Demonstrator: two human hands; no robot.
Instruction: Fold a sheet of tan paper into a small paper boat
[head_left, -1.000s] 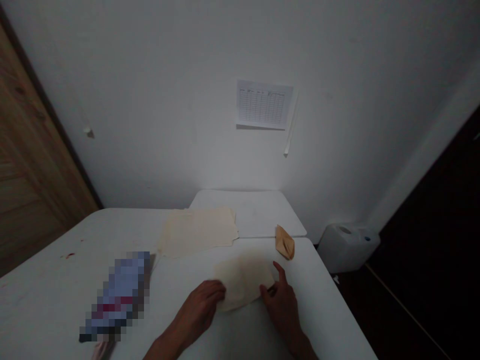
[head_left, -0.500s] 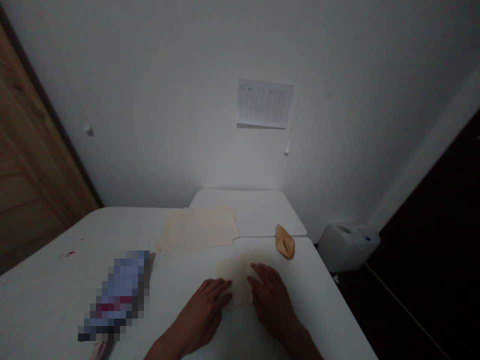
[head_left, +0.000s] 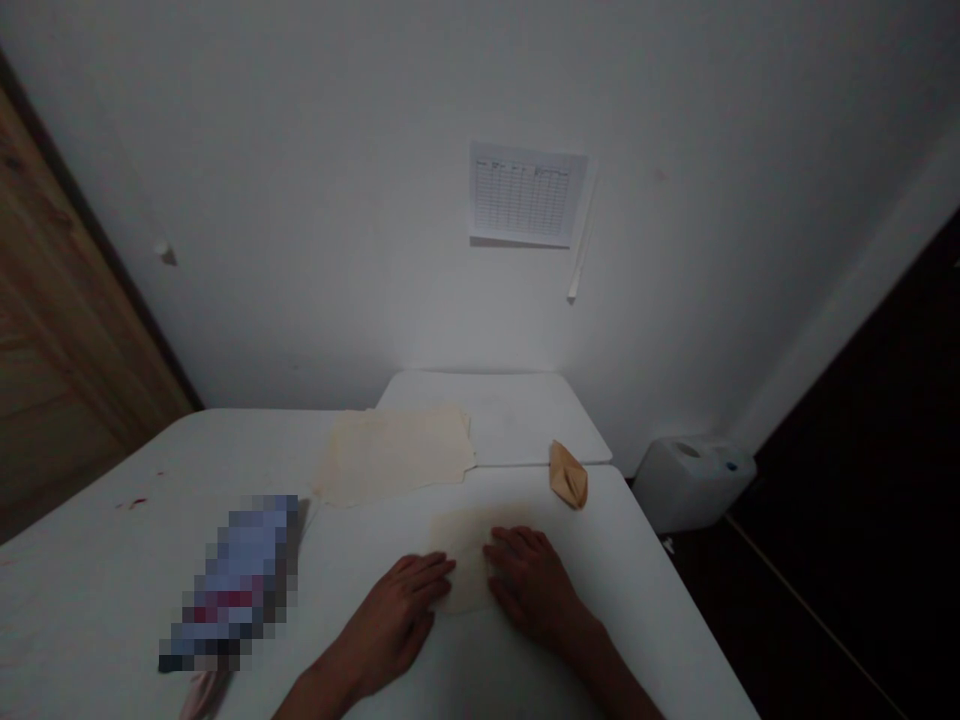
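A thin pale cream sheet (head_left: 466,580) lies flat on the white table. My left hand (head_left: 401,610) rests at its left edge, fingers stretched out and touching it. My right hand (head_left: 532,585) lies flat over the sheet's right side, fingers extended and covering part of it. Neither hand grips anything that I can see. Beyond my right hand sits a small folded brown paper piece (head_left: 568,477). Further back on the left are larger cream sheets (head_left: 397,455), which seem to lie one on another.
To the left, a pixelated bluish object (head_left: 240,570) lies on the white table (head_left: 330,600). A second white table (head_left: 525,410) adjoins at the back, against the wall. A printed chart (head_left: 525,193) hangs above. A whitish container (head_left: 694,485) stands beyond the right edge.
My right hand has moved slightly left over the sheet, and its fingers lie flatter. My left hand has drawn a little to the left. The camera view has shifted slightly.
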